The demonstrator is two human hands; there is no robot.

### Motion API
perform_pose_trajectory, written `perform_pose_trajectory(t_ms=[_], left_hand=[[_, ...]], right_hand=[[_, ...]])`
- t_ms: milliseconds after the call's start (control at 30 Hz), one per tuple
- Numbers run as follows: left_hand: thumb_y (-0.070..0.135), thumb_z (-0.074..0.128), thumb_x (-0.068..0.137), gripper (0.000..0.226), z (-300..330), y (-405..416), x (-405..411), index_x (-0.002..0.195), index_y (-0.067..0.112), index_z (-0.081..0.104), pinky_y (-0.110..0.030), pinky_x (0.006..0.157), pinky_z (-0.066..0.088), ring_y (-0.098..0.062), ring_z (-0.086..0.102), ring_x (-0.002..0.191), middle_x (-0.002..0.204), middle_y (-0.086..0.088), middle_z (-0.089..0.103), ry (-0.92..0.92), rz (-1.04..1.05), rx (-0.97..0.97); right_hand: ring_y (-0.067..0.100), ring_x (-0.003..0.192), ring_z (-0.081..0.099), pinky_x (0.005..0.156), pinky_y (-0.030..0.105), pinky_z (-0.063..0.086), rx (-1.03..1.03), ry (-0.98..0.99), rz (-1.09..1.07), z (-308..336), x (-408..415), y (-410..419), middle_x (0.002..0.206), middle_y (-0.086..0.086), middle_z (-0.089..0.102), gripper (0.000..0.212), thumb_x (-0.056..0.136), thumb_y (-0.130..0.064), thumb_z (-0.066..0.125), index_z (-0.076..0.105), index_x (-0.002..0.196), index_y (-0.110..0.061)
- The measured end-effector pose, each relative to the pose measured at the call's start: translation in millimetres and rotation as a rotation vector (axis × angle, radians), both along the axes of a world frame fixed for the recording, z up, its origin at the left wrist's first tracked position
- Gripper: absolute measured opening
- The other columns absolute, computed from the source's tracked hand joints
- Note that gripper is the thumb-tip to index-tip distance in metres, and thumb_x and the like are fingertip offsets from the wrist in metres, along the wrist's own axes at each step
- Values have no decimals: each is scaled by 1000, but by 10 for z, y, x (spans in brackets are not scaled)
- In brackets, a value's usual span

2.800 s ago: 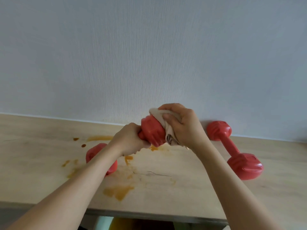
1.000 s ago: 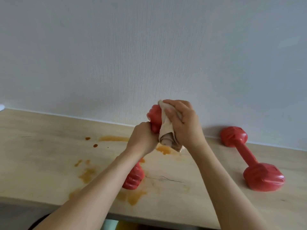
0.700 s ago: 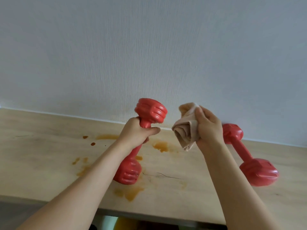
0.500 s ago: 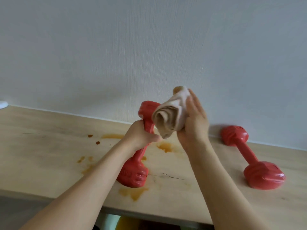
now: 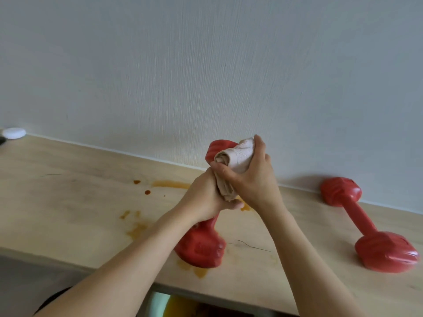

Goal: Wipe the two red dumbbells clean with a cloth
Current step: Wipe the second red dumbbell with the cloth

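A pale textured wall (image 5: pixel 206 65) fills the upper view, above a light wooden bench (image 5: pixel 57 202) marked with brown stains (image 5: pixel 135 227). On the right, a second red dumbbell (image 5: pixel 364 223) lies flat on the bench, long axis running from the wall toward the near edge. The held red dumbbell (image 5: pixel 199 245) stands steeply tilted, lower head on the bench (near the front edge), upper head toward the wall. The left hand (image 5: pixel 206 197) grips its handle; the right hand (image 5: pixel 254 177) clutches a bunched beige cloth (image 5: pixel 235 156) against the upper head. A small white object (image 5: pixel 13 133) sits far left
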State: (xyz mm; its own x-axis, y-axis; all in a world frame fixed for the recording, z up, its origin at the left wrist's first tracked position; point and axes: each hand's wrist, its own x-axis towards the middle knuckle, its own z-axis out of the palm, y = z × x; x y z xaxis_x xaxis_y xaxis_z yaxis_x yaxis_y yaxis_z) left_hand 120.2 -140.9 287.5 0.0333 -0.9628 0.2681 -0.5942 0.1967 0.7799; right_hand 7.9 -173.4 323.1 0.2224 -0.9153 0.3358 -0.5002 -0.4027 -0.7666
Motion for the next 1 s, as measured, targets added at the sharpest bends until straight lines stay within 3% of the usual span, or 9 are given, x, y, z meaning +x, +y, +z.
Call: perform_pose_trajectory(t_ms=[67, 233, 300, 400, 533, 667, 800, 900, 1000], left_hand=[[21, 79, 70, 61, 21, 22, -21, 127, 20, 55, -20, 80, 45, -7, 60, 98, 107, 10, 63, 2, 50, -28], [22, 78, 70, 39, -19, 31, 93, 103, 10, 60, -39, 62, 57, -20, 68, 66, 79, -6, 69, 152, 53, 43], [22, 77, 67, 45, -6, 37, 139, 103, 7, 56, -39, 61, 56, -19, 65, 63, 77, -5, 64, 177, 32, 56], [11, 76, 73, 40, -6, 47, 153, 104, 6, 53, -38, 61, 54, -18, 61, 60, 72, -2, 56, 230, 16, 82], [6, 69, 74, 27, -35, 24, 124, 96, 7, 54, -36, 61, 55, -18, 64, 61, 71, -2, 62, 237, 89, 43], [0, 60, 74, 24, -22, -3, 54, 59, 13, 48, -26, 51, 42, -14, 51, 50, 53, 1, 52, 159, 113, 63], [1, 67, 68, 21, -56, -2, 72, 86, 6, 57, -35, 56, 49, -15, 57, 54, 69, -8, 60, 283, 50, 80], [0, 67, 70, 26, -59, 11, 71, 86, 12, 51, -32, 54, 45, -16, 55, 54, 67, -5, 55, 324, -2, 111], [-1, 67, 72, 26, -52, 10, 60, 86, 12, 51, -30, 53, 43, -15, 53, 53, 64, -2, 53, 339, -12, 127]], right_hand=[[22, 115, 50, 82, 22, 36, -41, 16, -38, -24, 53, 3, 132, 10, 42, 106, 64, -55, 77, 19, 145, -21], [8, 104, 58, 85, 22, 47, -83, -80, 151, -140, -61, -134, 120, 1, 57, 72, 63, -52, 80, 45, 124, -35], [1, 102, 59, 84, 16, 48, -99, -70, 220, -159, -168, -184, 114, -6, 61, 65, 66, -38, 83, 44, 118, -47], [-6, 87, 62, 70, 12, 50, -52, -95, 261, -200, -220, -220, 97, -14, 64, 65, 70, -19, 82, 45, 120, -37], [5, 108, 54, 87, 20, 45, -117, -55, 232, -121, 8, -154, 128, -3, 49, 81, 68, -33, 82, 39, 136, -26], [28, 122, 41, 96, 30, 38, -324, 124, 85, -35, 223, -78, 139, 7, 31, 90, 66, -35, 82, 35, 140, -16], [-4, 116, 44, 95, 7, 37, -194, -85, 276, -151, 24, -195, 133, -4, 34, 90, 63, -41, 81, 36, 139, -22], [3, 128, 40, 106, 22, 37, -105, -197, 388, -265, -113, -266, 140, 2, 38, 93, 64, -44, 78, 35, 141, -14], [5, 128, 42, 102, 20, 38, -67, -218, 401, -276, -151, -298, 140, 1, 39, 96, 62, -52, 78, 35, 139, -14]])
